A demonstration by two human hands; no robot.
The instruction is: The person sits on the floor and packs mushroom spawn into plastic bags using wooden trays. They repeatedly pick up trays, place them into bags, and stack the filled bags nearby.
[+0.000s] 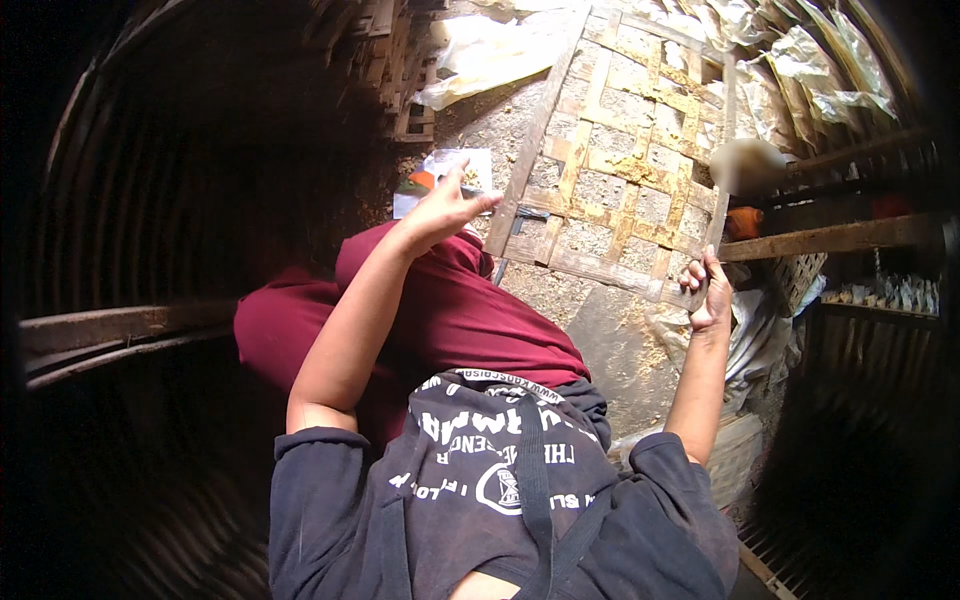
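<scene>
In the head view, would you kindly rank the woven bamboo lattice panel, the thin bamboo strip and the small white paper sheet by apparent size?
1. Woven bamboo lattice panel, by far the largest.
2. Thin bamboo strip, gripped by the right hand: long but very narrow.
3. Small white paper sheet, beyond the left hand; partly hidden, so its place against the strip is unsure.

Tan lattice frame (620,150), maroon trousers (440,310), seemingly dark-grey shirt (500,500)

Left hand (445,210) outstretched, fingers spread — right hand (710,292) raised, grip closed.
</scene>
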